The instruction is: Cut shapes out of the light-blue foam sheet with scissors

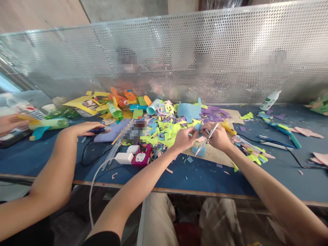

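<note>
My right hand (217, 137) is closed around a pair of metal scissors (208, 137), whose blades point down toward me. Beside it, my left hand (185, 138) pinches a small piece of blue paper (197, 126) that reaches across to the right fingers. Below the scissors, another blue paper piece (199, 151) lies on a brown cardboard sheet (222, 158). A heap of yellow-green paper scraps (167, 131) spreads just left of and behind my hands. A larger light-blue sheet (189, 112) rests at the back of the heap.
On the left, a co-worker's hands (85, 128) are near a decorated bottle (55, 123). White plugs (124, 158) and a magenta power block (141, 155) sit near the front edge. A yellow glue gun (229, 128) with a black cord and a white bottle (270, 100) are to the right.
</note>
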Tool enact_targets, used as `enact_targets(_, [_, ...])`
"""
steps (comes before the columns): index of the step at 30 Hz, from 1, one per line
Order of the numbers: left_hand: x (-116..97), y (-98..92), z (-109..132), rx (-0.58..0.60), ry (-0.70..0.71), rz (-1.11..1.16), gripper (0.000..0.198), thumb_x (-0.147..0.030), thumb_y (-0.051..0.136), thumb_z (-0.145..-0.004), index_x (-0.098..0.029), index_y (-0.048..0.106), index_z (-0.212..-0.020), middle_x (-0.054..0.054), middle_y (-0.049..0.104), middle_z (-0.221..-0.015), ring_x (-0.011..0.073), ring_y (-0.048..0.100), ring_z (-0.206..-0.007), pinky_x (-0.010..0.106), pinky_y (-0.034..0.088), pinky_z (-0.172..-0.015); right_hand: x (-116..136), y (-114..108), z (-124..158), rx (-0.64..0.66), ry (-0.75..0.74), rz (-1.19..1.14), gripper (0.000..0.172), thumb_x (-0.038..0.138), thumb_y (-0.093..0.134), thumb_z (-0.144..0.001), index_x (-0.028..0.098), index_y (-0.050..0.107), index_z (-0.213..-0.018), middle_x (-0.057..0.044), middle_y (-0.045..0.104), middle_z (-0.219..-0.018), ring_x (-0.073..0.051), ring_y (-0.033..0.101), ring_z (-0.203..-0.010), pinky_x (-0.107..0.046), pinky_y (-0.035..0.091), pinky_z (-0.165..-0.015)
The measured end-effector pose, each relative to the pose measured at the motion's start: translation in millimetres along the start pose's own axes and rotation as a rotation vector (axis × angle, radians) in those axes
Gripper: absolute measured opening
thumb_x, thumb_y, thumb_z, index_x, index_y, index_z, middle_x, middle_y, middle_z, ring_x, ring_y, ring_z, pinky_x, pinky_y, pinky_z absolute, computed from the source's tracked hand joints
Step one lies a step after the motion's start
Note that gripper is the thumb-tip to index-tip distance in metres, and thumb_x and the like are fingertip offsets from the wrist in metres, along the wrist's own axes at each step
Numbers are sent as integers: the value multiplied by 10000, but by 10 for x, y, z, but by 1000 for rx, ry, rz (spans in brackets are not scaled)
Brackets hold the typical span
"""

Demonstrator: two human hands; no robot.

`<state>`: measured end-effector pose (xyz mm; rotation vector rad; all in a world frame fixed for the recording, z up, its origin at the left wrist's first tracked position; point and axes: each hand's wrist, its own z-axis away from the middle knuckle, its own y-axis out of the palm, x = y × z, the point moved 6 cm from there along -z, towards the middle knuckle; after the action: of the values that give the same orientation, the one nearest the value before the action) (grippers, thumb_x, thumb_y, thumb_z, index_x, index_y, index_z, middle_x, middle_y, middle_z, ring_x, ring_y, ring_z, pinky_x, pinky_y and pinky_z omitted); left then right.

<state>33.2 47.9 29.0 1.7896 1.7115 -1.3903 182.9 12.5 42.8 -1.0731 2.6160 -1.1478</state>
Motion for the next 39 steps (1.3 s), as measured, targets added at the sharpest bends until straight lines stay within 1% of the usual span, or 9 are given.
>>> enact_targets(5, [37,2,-8,-26,-31,16,443,-537,548,-874,-189,480,-609,-23,379,-520,105,392,-504,240,247,-470,-16,56,9,27,-20,-3,83,232,591,-920,243,641,-985,-78,718,-882,-268,661,-800,-360,458,-761])
enact_targets(8, [45,-2,-12,-46,-34,62,474,-542,535,-885,-185,445,-586,-30,355,-528,94,352,-502,243,241,-475,-11,53,7,16,-18,-16,71,253,582,-931,251,630,-983,-73,711,-880,-268,664,-804,-357,461,-755])
enact_targets(18, [255,141,-18,27,-296,409,441,-577,620,-809,-145,632,-723,7,551,-616,105,540,-549,229,447,-504,25,18,-1,-13,1,-42,13,244,589,-920,242,590,-907,-80,696,-864,-261,657,-767,-358,470,-722])
enact_targets(23, [278,180,-3,45,-388,532,411,-556,670,-772,-148,651,-731,1,560,-626,90,512,-535,231,447,-507,19,30,2,-37,38,-141,54,202,580,-902,245,565,-872,-62,662,-835,-246,634,-742,-358,468,-707])
enact_targets(27, [269,195,12,75,-449,592,400,-545,686,-764,-154,624,-705,-4,556,-596,76,469,-466,233,411,-468,-35,91,21,-32,171,-405,57,267,570,-925,237,559,-878,-36,605,-797,-209,572,-697,-338,466,-661])
enact_targets(30, [228,197,13,107,-441,611,384,-530,676,-779,-153,630,-728,9,600,-635,70,461,-463,229,387,-461,-124,204,60,40,306,-678,145,359,561,-941,226,580,-885,-10,565,-737,-172,513,-612,-299,438,-566])
enact_targets(34, [122,202,3,173,-328,611,370,-514,627,-832,-150,643,-765,25,633,-676,72,462,-483,238,359,-474,-230,343,122,173,385,-927,297,497,521,-943,221,589,-857,-10,574,-696,-161,499,-562,-280,410,-502])
enact_targets(37, [52,208,-3,205,-246,603,374,-503,609,-852,-149,628,-734,15,603,-639,69,436,-490,240,329,-480,-267,361,142,185,372,-930,360,562,493,-936,224,578,-847,-7,557,-676,-162,498,-553,-280,421,-502])
enact_targets(39, [38,216,-4,206,-233,599,378,-500,614,-849,-147,619,-715,11,575,-618,72,433,-504,240,322,-482,-244,312,128,127,296,-807,384,586,468,-937,229,568,-838,0,528,-656,-160,486,-542,-276,420,-490])
